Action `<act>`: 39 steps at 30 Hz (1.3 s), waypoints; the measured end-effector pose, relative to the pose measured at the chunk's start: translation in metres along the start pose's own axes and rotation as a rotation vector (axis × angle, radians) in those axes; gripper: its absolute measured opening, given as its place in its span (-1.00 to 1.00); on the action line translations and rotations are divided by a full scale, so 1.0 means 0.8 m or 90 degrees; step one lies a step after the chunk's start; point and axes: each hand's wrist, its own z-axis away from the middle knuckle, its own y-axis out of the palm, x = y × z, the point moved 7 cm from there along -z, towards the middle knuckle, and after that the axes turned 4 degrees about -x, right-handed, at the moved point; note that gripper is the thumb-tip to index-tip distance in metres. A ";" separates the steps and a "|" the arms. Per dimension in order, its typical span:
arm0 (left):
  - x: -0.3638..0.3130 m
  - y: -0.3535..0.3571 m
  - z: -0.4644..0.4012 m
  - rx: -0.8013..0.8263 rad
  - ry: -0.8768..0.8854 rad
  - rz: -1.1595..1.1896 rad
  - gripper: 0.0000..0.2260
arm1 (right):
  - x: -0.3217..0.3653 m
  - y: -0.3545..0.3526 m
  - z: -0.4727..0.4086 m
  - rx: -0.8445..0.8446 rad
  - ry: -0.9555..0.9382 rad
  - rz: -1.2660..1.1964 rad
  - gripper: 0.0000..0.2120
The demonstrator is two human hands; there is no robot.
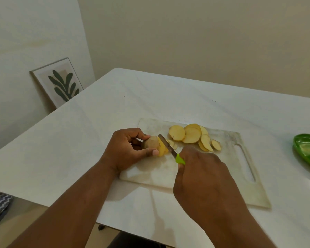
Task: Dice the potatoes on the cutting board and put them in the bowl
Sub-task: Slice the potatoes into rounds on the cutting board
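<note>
Two hands over the cutting board (227,163); right hand (202,178) at its near middle, fingers curled tight round the green handle of the knife (170,149), blade angled away to the left; left hand (127,149) at the board's left edge, thumb and fingers pinching the potato (151,143), knife blade resting against its cut yellow face; past the blade, toward the board's far side, potato slices (191,136) lie overlapping in a loose row; green bowl (306,149) right of the board, well apart, partly cut off; white table (79,140) under the board; framed leaf print (61,83) far left of it, leaning on the wall.
</note>
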 end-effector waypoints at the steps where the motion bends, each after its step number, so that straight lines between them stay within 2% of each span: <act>1: 0.001 -0.001 0.000 0.001 0.004 -0.003 -0.64 | 0.002 0.003 -0.003 0.000 -0.003 0.001 -0.88; 11: 0.012 -0.001 -0.006 0.017 0.021 0.011 -0.76 | 0.011 0.013 -0.012 0.015 0.008 -0.001 -0.88; 19: 0.009 0.001 -0.007 0.019 0.050 0.017 -0.68 | 0.019 0.023 -0.020 0.043 0.007 -0.003 -0.83; 27: 0.005 0.005 -0.002 0.025 0.047 0.047 -0.74 | 0.029 0.062 -0.051 0.062 -0.012 -0.001 -0.86; 39: 0.009 0.005 -0.003 0.010 0.058 0.027 -0.74 | 0.029 0.065 -0.037 0.104 -0.049 0.010 -0.89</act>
